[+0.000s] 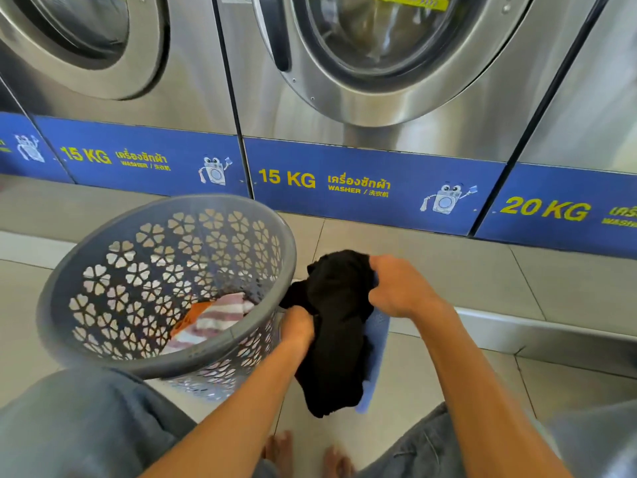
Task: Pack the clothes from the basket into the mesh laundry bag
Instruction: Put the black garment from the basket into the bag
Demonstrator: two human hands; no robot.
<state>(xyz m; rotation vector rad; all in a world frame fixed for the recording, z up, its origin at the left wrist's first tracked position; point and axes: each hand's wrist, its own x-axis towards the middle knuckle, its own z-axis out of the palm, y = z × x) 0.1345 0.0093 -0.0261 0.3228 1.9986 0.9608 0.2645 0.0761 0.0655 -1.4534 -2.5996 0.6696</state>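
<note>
- Two bare hands in view. Left hand (299, 327) clenched on the black garment (339, 326) at its left side, just beside the basket wall. Right hand (400, 288) gripping the top right of the same garment, together with the edge of the blue mesh laundry bag (375, 343).
- One black garment, bunched, hanging between the hands over the floor; whether its lower part sits inside the bag or just in front of it, cannot tell.
- One blue mesh laundry bag, mostly hidden behind the garment; only a strip shows at right and below.
- One grey round plastic basket (103, 243) with flower-shaped cutouts, tilted toward the camera, leaning against the person's left knee (86, 419).
- In the basket: one pink-and-white striped cloth (213, 320) and one orange item (193, 315) beside it, at the bottom.
- Steel front-load washers behind; two round doors (379, 39) clearly visible.
- Blue strip labels (344, 188): "15 KG" twice, "20 KG" once, "WASHER" plus Thai and Chinese text, cartoon washer logos.
- Tiled floor (448, 270); two bare feet (279, 446) at the bottom edge.
</note>
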